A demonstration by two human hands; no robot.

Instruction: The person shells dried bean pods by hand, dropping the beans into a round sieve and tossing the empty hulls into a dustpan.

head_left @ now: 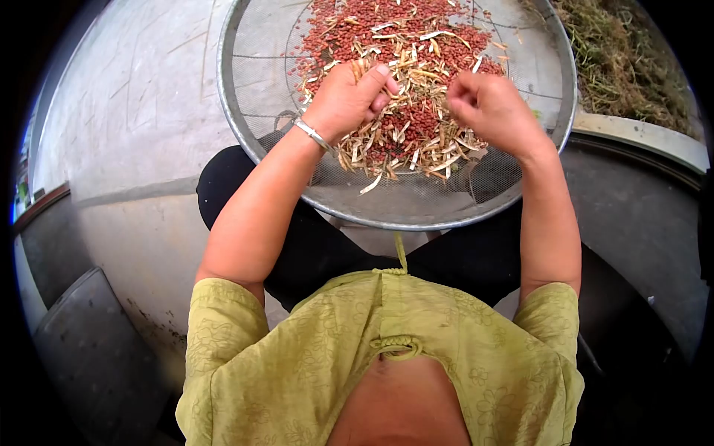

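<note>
Nearest the camera is the person's green patterned blouse (387, 372), short-sleeved, with dark trousers (312, 253) showing just beyond it over the lap. Resting across the knees is a round metal sieve (245, 126) with a fine mesh bottom and a grey rim, its near edge touching the trousers. Both bare forearms reach forward over that near rim. The left hand (349, 100), with a silver bangle (312, 135) at the wrist, is clenched around a small bunch of pale dry pods (362, 68) (their tips poke out above the thumb and curled fingers). The right hand (491, 108) hovers just beside it, fingers curled in toward the palm; whether it pinches anything cannot be told from this angle. Under and between the hands lies a loose heap of empty pod husks (416, 141), straw-coloured, spread over the middle of the mesh. Further in, toward the far side of the sieve, sits a wide layer of small red beans (416, 22) mixed with more husk scraps. Beyond the sieve to the right is a pile of dry greenish plant stalks (625, 59), and to the left a pale concrete floor (134, 111).
</note>
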